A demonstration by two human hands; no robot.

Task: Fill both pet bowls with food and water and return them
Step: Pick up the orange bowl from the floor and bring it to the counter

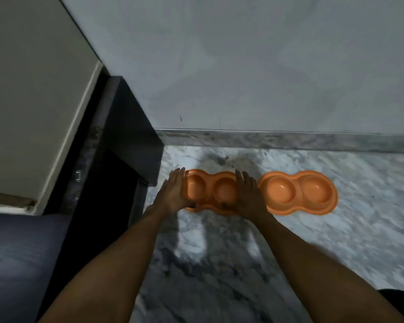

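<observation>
Head view: picking up the first orange plastic double pet bowl [208, 191] off the marble floor [336, 241].

Left hand [176, 194] and right hand [248, 197] pressed flat, fingers straight, against its two ends; both wells look empty. Next, likely: lift level, carry for filling. Second orange double bowl [299, 193] just beside on the right, untouched; black plinth [135, 136] close on the left.

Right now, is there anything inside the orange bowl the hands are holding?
Both cups of the left orange bowl look empty, no food or water. The left hand and right hand cover its ends; the floor beneath is hidden.
</observation>
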